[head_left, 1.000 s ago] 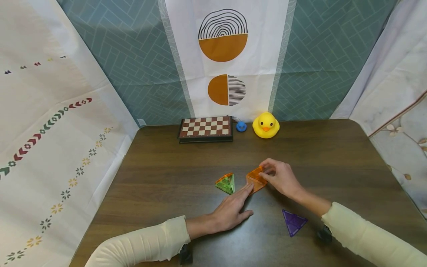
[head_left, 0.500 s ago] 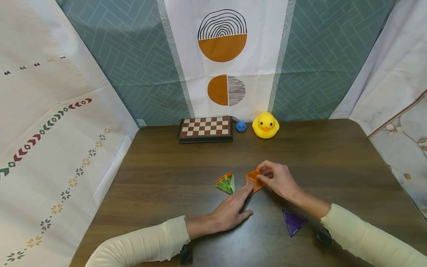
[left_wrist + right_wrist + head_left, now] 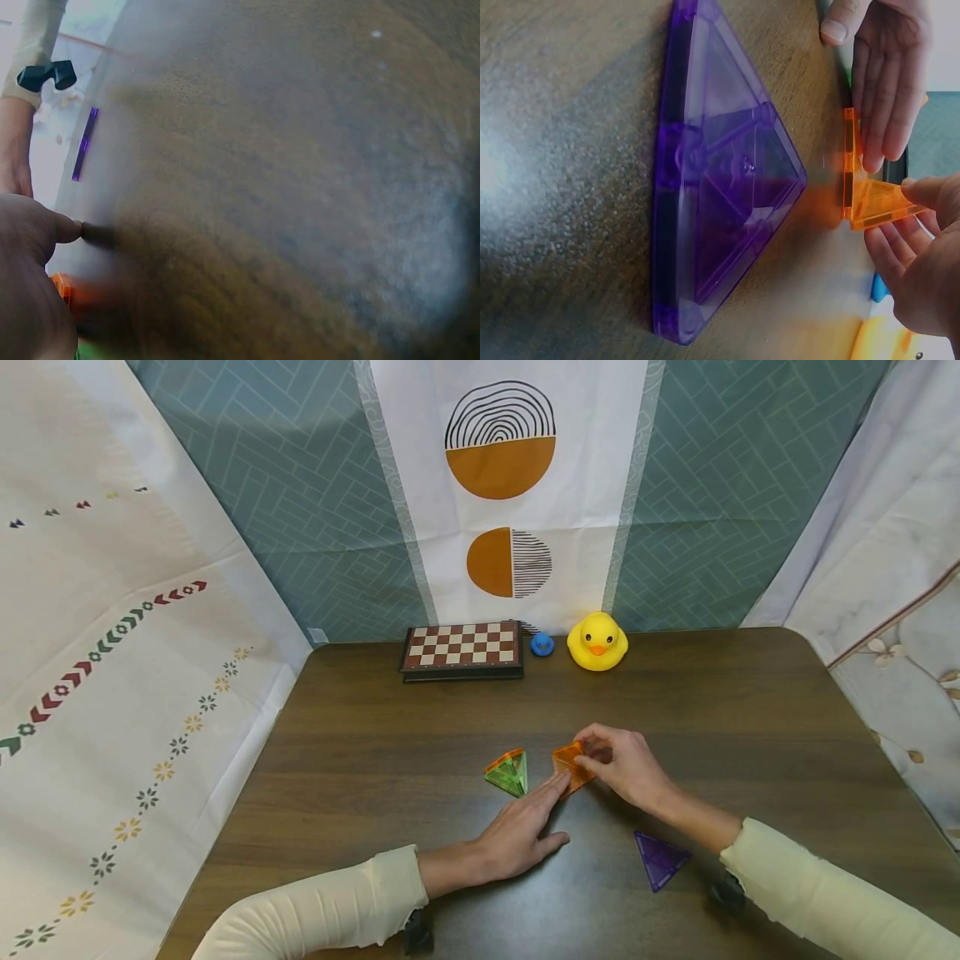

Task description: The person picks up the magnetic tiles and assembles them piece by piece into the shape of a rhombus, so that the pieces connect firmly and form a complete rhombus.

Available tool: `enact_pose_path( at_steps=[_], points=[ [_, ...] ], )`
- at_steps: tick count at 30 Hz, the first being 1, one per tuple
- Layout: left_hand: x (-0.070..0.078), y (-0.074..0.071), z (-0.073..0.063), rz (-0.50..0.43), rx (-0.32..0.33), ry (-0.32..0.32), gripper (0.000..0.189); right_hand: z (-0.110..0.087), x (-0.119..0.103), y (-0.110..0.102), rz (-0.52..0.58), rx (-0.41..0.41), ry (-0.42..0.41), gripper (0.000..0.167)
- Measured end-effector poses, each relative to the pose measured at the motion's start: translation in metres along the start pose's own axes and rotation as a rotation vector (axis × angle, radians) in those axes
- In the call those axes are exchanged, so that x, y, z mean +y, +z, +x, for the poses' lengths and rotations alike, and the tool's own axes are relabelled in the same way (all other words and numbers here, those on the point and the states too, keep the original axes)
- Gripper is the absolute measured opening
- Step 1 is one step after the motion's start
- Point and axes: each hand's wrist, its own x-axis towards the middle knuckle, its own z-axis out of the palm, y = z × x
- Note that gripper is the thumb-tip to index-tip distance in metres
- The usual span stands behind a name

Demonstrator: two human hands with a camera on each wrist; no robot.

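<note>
My right hand (image 3: 628, 766) pinches a translucent orange triangular magnetic tile (image 3: 885, 202) between thumb and fingers. That tile stands up at an angle from a second orange tile (image 3: 848, 169), which lies flat on the table, their edges meeting. The left hand (image 3: 519, 837) reaches in from the left with straight fingers, its fingertips on the flat orange tile. Just left of those fingertips sits a green triangular tile piece (image 3: 511, 774) with an orange edge along its back. A purple triangular tile (image 3: 662, 862) lies flat, nearer to me, below the right forearm.
Along the back edge of the wooden table (image 3: 360, 718) are a checkered board box (image 3: 462, 647), a small blue toy duck (image 3: 542, 645) and a larger yellow duck (image 3: 597, 643). Patterned cloths hang behind and at both sides.
My right hand has shifted slightly left and toward me, tilting the pinched orange tile farther up over the flat one. The left hand and the other tiles have stayed put.
</note>
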Motion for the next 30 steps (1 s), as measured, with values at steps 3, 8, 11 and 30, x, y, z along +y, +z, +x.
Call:
enact_pose_path(
  at_steps=[3, 8, 11, 30],
  points=[
    [0.0, 0.0, 0.0, 0.002, -0.001, -0.001, 0.087, -0.001, 0.0, 0.0, -0.014, -0.01, -0.003, 0.028],
    [0.0, 0.0, 0.0, -0.004, -0.006, -0.006, 0.088, -0.003, -0.002, -0.002, -0.029, -0.038, -0.013, 0.041],
    [0.0, 0.0, 0.001, -0.004, -0.009, -0.007, 0.088, -0.006, -0.004, -0.005, -0.039, -0.052, -0.033, 0.05],
    [0.0, 0.0, 0.002, 0.002, -0.023, -0.02, 0.087, -0.031, -0.002, -0.033, -0.149, -0.148, -0.177, 0.106]
  ],
)
